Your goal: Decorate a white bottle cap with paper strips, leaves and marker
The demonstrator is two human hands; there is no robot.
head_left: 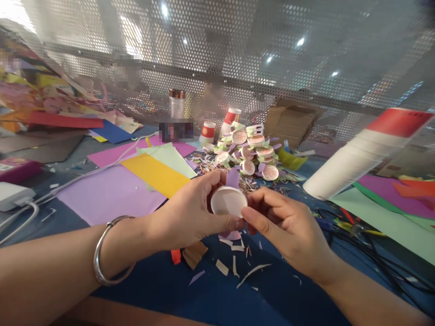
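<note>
Between my hands is the round white bottom of a paper cup [228,202], its hollow side facing me. A purple paper tab [233,178] sticks up from its top edge, and more purple paper shows just below it. My left hand [193,210] grips its left side, with the thumb along the lower rim. At the right rim my right hand [283,226] pinches with thumb and fingertips; whether a small paper piece is in that pinch is hidden. Past my fingers lies a heap of similar cup bottoms [247,153] with purple and green paper tabs.
Paper scraps [234,267] litter the blue table [272,301]. Purple paper sheets [112,194] and a yellow strip [154,174] lie left, beside a white cable [129,149]. To the right lean stacked paper cups [360,156], near black cables [367,249]. Cardboard [288,120] stands behind.
</note>
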